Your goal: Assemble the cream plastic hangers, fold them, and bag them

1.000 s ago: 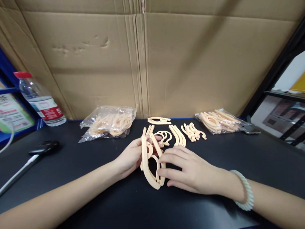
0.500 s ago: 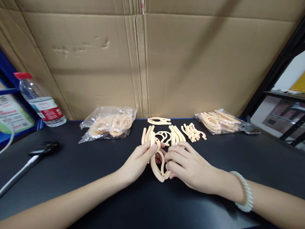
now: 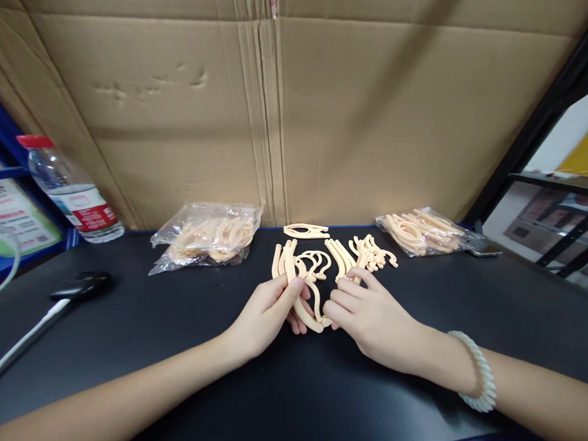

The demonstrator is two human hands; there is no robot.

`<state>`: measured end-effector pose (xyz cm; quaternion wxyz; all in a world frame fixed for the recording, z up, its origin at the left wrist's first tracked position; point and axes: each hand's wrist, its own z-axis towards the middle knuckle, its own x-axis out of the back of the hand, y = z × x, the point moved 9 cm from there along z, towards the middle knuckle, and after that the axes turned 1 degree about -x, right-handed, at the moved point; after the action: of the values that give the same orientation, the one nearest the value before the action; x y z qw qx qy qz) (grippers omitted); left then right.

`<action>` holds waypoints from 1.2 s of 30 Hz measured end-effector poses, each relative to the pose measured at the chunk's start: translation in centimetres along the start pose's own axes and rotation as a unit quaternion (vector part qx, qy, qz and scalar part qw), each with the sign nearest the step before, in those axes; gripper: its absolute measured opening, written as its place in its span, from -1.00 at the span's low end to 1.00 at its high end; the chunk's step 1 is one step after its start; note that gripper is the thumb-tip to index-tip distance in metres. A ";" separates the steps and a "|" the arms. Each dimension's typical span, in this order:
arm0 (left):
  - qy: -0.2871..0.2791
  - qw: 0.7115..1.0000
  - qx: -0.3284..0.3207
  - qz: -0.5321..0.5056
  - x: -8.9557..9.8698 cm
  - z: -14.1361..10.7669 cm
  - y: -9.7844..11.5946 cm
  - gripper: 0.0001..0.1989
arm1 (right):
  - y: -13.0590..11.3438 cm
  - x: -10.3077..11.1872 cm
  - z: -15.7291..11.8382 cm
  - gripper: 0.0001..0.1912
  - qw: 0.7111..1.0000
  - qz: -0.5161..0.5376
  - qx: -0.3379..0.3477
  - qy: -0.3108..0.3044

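Observation:
My left hand [image 3: 272, 308] pinches a curved beige piece [image 3: 304, 318], which joins other curved beige pieces at its lower end. Closed on a beige piece at the right of this assembly is my right hand [image 3: 369, 314]; its fingertips are partly hidden. Just beyond the hands lie long curved pieces in a left group [image 3: 277, 260] and a right group [image 3: 339, 257], with thin curved pieces [image 3: 319, 261] between them. Small hook pieces [image 3: 372, 251] are heaped to the right. A beige hanger-like frame [image 3: 305, 231] lies behind the groups.
Clear bags of beige pieces stand at the back left [image 3: 212, 236] and back right [image 3: 420, 229]. On the left are a water bottle [image 3: 84, 202] and a black device [image 3: 81, 286] with a white cable. A cardboard wall [image 3: 184, 121] closes the back; a phone [image 3: 485, 247] lies far right.
The held assembly has opened out to the right and moved slightly up. My right hand has shifted a little right, and more of my left fingers show beneath the pieces.

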<state>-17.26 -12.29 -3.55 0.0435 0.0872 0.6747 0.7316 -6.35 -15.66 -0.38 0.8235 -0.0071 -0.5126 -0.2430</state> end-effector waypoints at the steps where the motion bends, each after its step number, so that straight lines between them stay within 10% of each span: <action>1: -0.001 1.000 0.005 -0.009 0.0 0.0 -0.1 -0.58 | -0.1 0.0 0.0 -0.74 1.000 -0.003 0.002 0.001; 20: 0.047 0.996 0.039 -0.068 1.2 0.4 -0.6 -0.60 | -0.6 2.4 -0.1 -0.72 0.995 -0.013 0.057 0.086; 29: 0.044 0.994 0.038 -0.093 1.1 0.4 -0.5 -0.62 | 9.6 3.9 -1.6 -0.76 0.974 0.094 -0.165 0.125; 36: 0.035 0.995 0.034 -0.085 1.1 0.5 -0.6 -0.62 | 10.5 1.8 -1.4 -0.76 0.990 0.086 -0.094 0.064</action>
<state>-18.31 -11.56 -4.01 0.0784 0.0053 0.7051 0.7048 -0.25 -7.47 2.92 0.8682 -0.1131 -0.4308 -0.2188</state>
